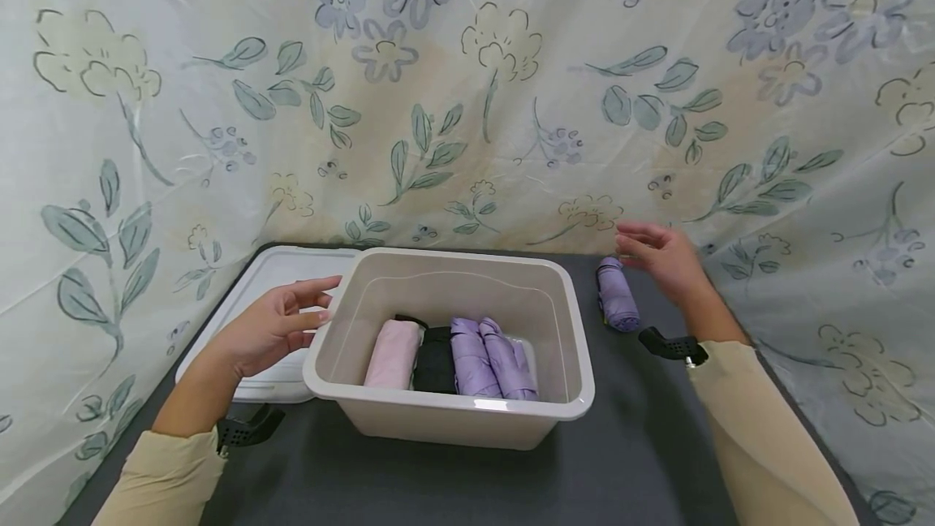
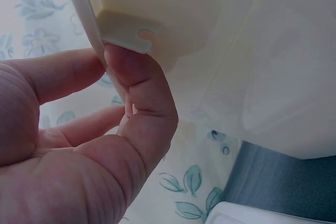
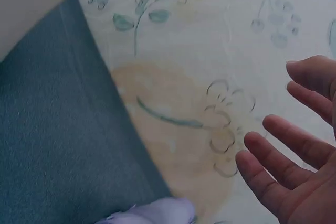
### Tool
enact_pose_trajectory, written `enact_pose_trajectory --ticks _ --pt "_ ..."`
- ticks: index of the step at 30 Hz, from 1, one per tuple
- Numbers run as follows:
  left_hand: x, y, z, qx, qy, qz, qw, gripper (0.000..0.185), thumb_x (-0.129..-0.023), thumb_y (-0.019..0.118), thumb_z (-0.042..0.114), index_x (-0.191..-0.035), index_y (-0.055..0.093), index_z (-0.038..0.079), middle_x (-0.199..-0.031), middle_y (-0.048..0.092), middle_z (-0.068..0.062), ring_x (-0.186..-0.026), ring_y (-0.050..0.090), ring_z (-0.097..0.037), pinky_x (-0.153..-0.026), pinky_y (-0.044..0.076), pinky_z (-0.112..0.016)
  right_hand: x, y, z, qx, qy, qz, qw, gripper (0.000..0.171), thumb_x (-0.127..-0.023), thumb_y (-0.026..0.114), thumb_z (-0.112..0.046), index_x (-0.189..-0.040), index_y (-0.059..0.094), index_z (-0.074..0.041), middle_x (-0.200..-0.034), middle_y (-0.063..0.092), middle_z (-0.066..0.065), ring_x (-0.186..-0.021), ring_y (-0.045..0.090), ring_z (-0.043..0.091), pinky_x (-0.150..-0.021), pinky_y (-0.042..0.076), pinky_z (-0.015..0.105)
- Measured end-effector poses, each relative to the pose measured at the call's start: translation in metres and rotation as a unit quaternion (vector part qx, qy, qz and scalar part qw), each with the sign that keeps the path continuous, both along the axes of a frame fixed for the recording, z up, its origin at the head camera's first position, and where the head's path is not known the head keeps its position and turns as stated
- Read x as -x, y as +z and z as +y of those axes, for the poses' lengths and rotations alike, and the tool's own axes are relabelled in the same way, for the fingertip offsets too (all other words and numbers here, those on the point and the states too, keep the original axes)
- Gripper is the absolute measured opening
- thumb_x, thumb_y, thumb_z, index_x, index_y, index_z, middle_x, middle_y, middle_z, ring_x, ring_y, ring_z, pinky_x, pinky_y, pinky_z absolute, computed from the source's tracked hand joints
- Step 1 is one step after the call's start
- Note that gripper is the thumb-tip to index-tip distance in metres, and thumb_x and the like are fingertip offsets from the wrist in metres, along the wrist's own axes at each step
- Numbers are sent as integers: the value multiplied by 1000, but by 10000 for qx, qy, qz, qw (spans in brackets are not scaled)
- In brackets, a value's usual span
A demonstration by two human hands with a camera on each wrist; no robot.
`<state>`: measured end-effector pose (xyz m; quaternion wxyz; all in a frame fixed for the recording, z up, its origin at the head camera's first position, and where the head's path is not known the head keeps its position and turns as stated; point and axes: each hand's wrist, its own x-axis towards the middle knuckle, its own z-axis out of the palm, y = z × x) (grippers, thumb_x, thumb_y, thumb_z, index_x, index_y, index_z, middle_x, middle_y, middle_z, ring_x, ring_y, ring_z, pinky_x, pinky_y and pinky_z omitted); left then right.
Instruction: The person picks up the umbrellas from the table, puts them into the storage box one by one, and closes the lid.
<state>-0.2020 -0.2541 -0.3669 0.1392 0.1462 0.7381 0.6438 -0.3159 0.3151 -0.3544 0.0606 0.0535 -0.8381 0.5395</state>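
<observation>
Head view: a beige plastic bin (image 1: 447, 347) stands on a dark grey table (image 1: 643, 461) before a floral curtain (image 1: 467, 88). Inside the bin lie four folded umbrellas side by side: one pink (image 1: 393, 354), one black (image 1: 434, 360) and two lilac (image 1: 491, 357). A fifth, lilac umbrella (image 1: 617, 304) lies on the table just to the right of the bin. A white lid (image 1: 256, 307) lies flat to the left of the bin, partly under the left hand.

The left hand (image 1: 273, 327) is at the bin's left rim, fingers loosely extended and gripping nothing; in the left wrist view the thumb (image 2: 139, 85) touches the underside of the rim (image 2: 126, 30).

The right hand (image 1: 661, 254) hovers above the far end of the loose lilac umbrella, clear of it, with fingers relaxed and spread; the right wrist view shows its palm (image 3: 299, 182) empty and the umbrella's end (image 3: 157, 213) below.
</observation>
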Motion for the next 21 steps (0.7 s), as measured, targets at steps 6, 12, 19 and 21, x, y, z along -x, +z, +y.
enact_pose_trajectory --ticks 6,12,19,21 --pt "-1 -1 0 33 26 -19 10000 69 -102 62 11 -160 27 1 -120 60 -1 -109 68 -15 -93 60 -34 13 -21 12 1089 42 -298 9936 32 -99 69 -30 -128 66 -16 -103 70 -22 -96 69 2 -82 58 17" --pt "-1 -1 1 90 50 -18 9999 69 -102 63 12 -160 27 2 -121 60 0 -109 68 -15 -93 59 -34 22 -42 22 723 -235 -548 9956 47 -99 66 -40 -139 60 -17 -111 64 -21 -106 60 0 -105 53 38" --pt "-1 -1 1 107 22 20 9999 70 -102 62 11 -161 26 1 -120 60 -1 -109 68 -14 -93 59 -34 29 -62 25 -67 -591 -711 9957 64 -100 64 -42 -151 49 -6 -154 51 18 -134 51 29 -114 41 56" --pt "-1 -1 0 98 16 25 9999 71 -102 62 11 -161 25 1 -120 60 -1 -109 68 -14 -93 59 -34 28 -66 25 -175 -580 -743 9954 63 -102 63 -38 -152 47 -4 -157 46 22 -140 46 36 -113 41 56"
